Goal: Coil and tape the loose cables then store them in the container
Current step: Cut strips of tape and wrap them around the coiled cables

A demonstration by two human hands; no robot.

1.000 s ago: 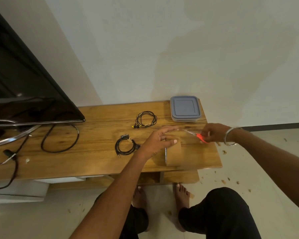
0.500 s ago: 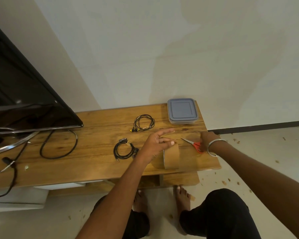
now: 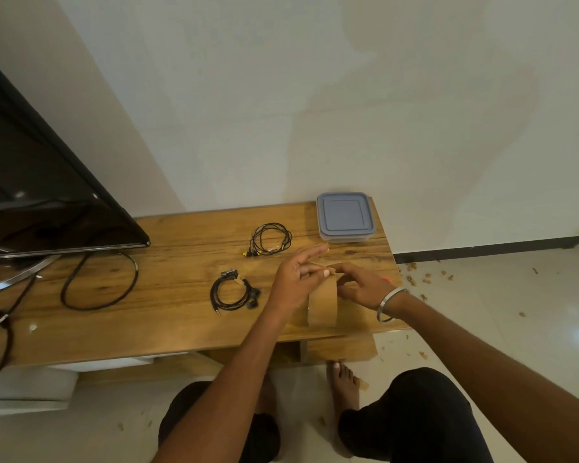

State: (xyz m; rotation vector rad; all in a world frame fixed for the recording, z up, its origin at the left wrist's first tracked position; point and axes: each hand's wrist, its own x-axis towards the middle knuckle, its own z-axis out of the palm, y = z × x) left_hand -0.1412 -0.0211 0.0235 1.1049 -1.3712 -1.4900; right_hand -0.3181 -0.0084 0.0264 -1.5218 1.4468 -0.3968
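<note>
Cables (image 3: 270, 239) and (image 3: 235, 293) lie coiled at ten o'clock; the right hand (image 3: 361, 285), scissors set down, now joins the left hand (image 3: 298, 279) grasping the tape roll (image 3: 322, 304), readying another strip.

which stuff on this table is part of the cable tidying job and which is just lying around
Part of the job:
- near coiled cable
- far coiled cable
- brown tape roll, both hands on it: left hand, right hand
- lidded grey container

Just lying about:
- TV
- TV's black power lead
- scraps on the floor
</note>
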